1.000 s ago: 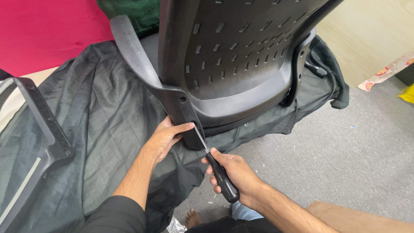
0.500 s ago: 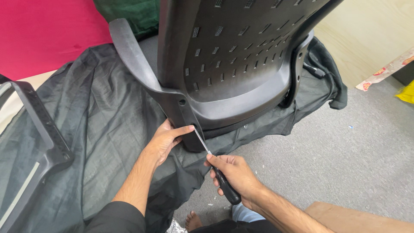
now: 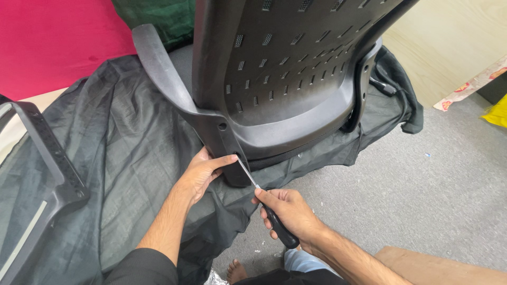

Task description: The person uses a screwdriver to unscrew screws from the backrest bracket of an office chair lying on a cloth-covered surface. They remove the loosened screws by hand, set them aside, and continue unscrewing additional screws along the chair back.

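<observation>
At lower rear corner of black perforated plastic office chair back [image 3: 296,68], on grey carpet floor [image 3: 422,195]: screw-driving step, judged. Right hand [image 3: 288,211] wrapped tight around black-handled screwdriver [image 3: 266,208], tip in lower hole of black armrest bracket [image 3: 227,148]. Left hand [image 3: 203,171] steadies bracket, thumb pressed on it, fingers curled behind. Next move likely calls for shaft square to hole, firm push. Dark cloth sheet [image 3: 121,158] bunched below; loose black frame part [image 3: 47,153] well left; open carpet right.
</observation>
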